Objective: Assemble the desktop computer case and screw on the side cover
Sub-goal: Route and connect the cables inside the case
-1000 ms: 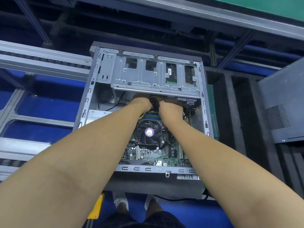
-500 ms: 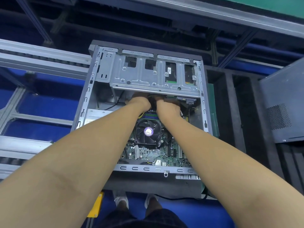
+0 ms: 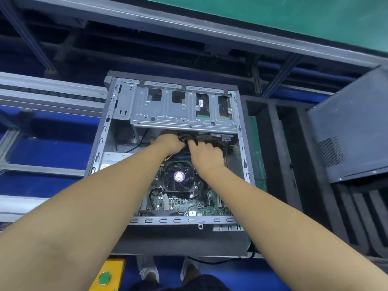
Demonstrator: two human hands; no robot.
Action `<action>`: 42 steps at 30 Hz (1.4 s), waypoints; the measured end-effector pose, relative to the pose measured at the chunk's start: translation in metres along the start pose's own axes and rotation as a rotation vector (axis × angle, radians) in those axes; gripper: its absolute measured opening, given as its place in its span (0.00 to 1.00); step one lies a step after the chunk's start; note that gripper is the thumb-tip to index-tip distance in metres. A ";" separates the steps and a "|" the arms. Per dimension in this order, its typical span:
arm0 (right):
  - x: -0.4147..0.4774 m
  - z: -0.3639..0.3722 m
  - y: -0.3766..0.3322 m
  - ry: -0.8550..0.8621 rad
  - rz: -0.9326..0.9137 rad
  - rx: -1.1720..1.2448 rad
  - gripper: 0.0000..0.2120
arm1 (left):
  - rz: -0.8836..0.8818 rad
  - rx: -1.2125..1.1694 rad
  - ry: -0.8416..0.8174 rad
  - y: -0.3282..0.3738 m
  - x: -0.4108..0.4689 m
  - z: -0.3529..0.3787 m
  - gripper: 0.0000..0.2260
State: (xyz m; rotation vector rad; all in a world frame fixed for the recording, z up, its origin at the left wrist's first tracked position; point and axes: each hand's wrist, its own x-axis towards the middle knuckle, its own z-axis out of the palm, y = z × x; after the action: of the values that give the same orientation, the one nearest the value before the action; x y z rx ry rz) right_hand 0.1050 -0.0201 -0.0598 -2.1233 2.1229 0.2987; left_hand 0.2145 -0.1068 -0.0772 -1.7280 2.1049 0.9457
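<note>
An open grey computer case lies on its side in front of me, its motherboard and black CPU fan exposed. A silver drive cage spans the far end. Both my hands reach inside just below that cage. My left hand and my right hand meet at a bundle of black cables, fingers curled around it. The fingertips are partly hidden under the cage edge. A dark grey side cover leans at the right.
A black foam rack with slots stands right of the case. Silver conveyor rails run at the left over a blue floor. A yellow box with a green button sits near my feet.
My right hand has drawn back slightly toward me and lifted, its fingers now more visible on the cables. My left hand stays at the same spot.
</note>
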 end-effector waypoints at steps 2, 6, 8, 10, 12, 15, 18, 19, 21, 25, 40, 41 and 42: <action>-0.011 -0.004 -0.001 -0.002 0.005 -0.056 0.28 | 0.034 -0.024 0.042 -0.001 -0.004 0.003 0.15; -0.025 -0.018 -0.007 -0.037 0.036 0.017 0.29 | 0.028 0.077 0.094 -0.002 -0.017 0.009 0.11; -0.028 -0.025 -0.012 -0.044 0.024 0.068 0.31 | 0.040 0.098 0.131 -0.001 -0.025 0.009 0.10; -0.033 -0.029 -0.016 -0.049 0.006 0.081 0.29 | 0.069 0.132 0.153 0.001 -0.032 0.008 0.10; -0.038 -0.029 -0.016 -0.061 0.018 0.077 0.27 | 0.119 0.184 0.155 0.003 -0.037 0.010 0.16; -0.047 -0.029 -0.014 -0.088 0.077 0.019 0.28 | 0.221 0.255 0.218 0.003 -0.045 0.014 0.23; -0.054 -0.024 -0.017 -0.098 0.051 -0.078 0.29 | 0.339 0.366 0.332 0.001 -0.050 0.018 0.23; -0.056 -0.022 -0.018 -0.104 0.035 -0.119 0.29 | 0.379 0.399 0.361 0.001 -0.051 0.018 0.23; -0.060 -0.020 -0.019 -0.099 0.015 -0.210 0.28 | 0.435 0.425 0.377 0.003 -0.051 0.020 0.22; -0.069 -0.020 -0.018 -0.068 0.032 -0.265 0.24 | 0.495 0.495 0.396 0.006 -0.051 0.021 0.20; -0.085 -0.049 0.059 0.525 0.100 0.411 0.07 | 0.791 -0.272 0.606 0.089 -0.082 0.010 0.09; -0.087 -0.048 0.068 0.559 0.131 0.524 0.07 | 0.816 -0.247 0.628 0.102 -0.082 0.011 0.09; -0.089 -0.048 0.077 0.589 0.164 0.620 0.08 | 0.844 -0.214 0.649 0.114 -0.081 0.011 0.09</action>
State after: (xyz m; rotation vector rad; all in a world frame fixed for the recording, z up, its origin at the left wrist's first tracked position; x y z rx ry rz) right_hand 0.0315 0.0558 0.0108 -1.7887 2.2411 -0.9593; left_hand 0.1258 -0.0280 -0.0027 -1.3101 3.4150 0.8711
